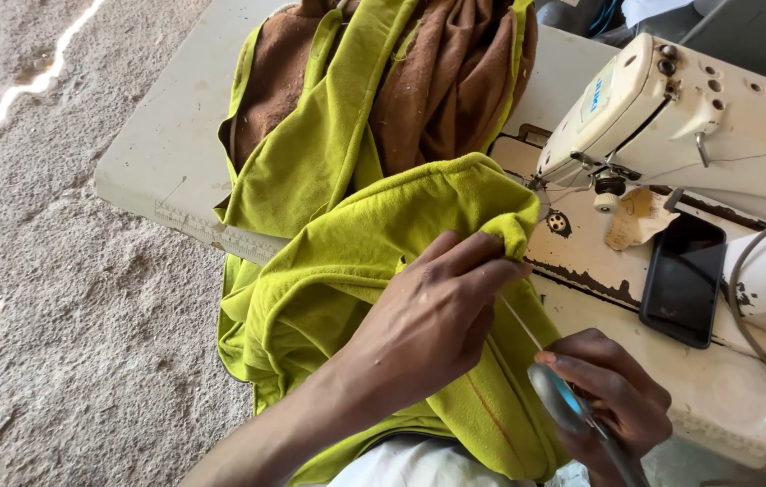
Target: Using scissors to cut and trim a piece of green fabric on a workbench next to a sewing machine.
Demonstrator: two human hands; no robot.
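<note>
A pale worktop (157, 153) stands on sandy ground. Nearest, the right hand (613, 397) is closed around scissors (572, 410) and pulls a white thread (520, 323) taut. The left hand (437, 316) pinches a fold of green cloth (356, 243), which drapes off the worktop's edge. Beyond lie a dark phone (682, 280), a cream sewing machine (708, 117) and brown cloth (455, 81).

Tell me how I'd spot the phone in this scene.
Start at the cream sewing machine on the right of the table. Just below its arm, on the worn machine bed, lies the phone: a flat black slab with a dark, glossy screen, beside a scrap of tan paper. It is the only black, shiny thing there.
</note>
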